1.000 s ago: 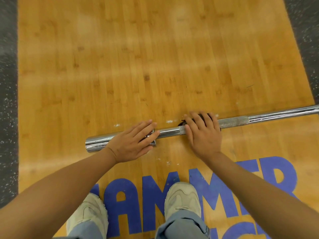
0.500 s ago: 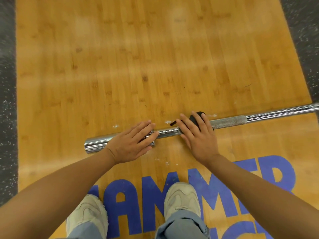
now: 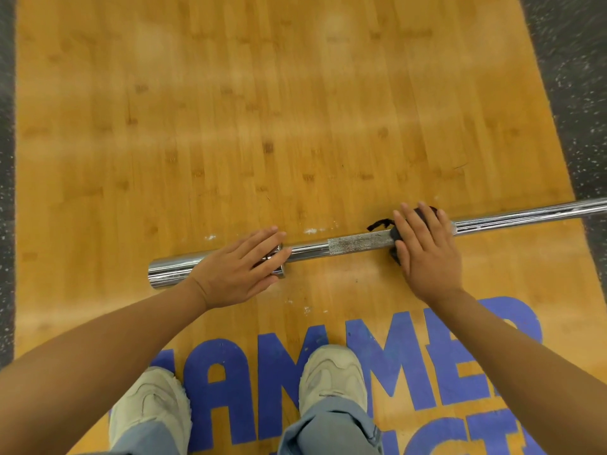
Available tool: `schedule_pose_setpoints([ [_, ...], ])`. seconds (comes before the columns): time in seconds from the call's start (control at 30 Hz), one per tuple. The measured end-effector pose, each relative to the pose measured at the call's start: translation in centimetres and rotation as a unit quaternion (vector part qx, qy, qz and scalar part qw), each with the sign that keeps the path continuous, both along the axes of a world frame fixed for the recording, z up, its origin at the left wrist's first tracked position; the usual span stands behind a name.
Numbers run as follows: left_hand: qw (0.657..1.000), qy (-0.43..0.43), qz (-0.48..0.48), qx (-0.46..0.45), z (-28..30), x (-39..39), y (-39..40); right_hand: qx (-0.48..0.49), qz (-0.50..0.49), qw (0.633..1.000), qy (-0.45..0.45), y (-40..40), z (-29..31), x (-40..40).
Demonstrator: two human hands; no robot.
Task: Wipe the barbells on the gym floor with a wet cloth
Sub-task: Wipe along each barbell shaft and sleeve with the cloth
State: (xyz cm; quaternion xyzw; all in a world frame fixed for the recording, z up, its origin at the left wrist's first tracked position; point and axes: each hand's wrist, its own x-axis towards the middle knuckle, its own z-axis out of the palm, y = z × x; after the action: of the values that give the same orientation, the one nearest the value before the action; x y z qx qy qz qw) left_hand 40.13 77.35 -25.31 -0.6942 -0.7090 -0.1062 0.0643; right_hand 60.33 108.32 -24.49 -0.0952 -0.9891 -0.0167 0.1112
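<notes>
The right hand [image 3: 427,254] is sliding the cloth [image 3: 395,236] rightward along the bar [image 3: 315,248], now past the knurled patch, fingers pressing flat over it. The left hand [image 3: 236,267] is resting flat-fingered on the bar's collar. The bar is lying across the wood floor [image 3: 262,110], its right length running bare toward the rubber edge [image 3: 578,93].

Both bare forearms are reaching forward and down. The left hand [image 3: 235,272] is lying flat with straight fingers, pressing on the barbell [image 3: 361,244] at its collar. The right hand [image 3: 427,254] is pressing a dark cloth [image 3: 394,234] onto the shaft, fingers extended over it and slightly spread.
</notes>
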Motion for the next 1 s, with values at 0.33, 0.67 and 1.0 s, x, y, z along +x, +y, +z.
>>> schedule_pose_setpoints([
  [0.33,1.0,-0.002,0.005,-0.01,0.1,0.2,0.1,-0.032,0.02,0.999,-0.008,-10.1,-0.4,-5.1],
  [0.67,1.0,-0.01,0.001,-0.009,0.2,0.0,0.0,0.0,0.098,0.994,-0.054,-6.2,-0.1,-4.1],
  [1.0,1.0,-0.004,0.002,0.0,0.3,0.0,0.0,0.01,0.055,0.995,-0.086,2.8,1.3,0.3],
])
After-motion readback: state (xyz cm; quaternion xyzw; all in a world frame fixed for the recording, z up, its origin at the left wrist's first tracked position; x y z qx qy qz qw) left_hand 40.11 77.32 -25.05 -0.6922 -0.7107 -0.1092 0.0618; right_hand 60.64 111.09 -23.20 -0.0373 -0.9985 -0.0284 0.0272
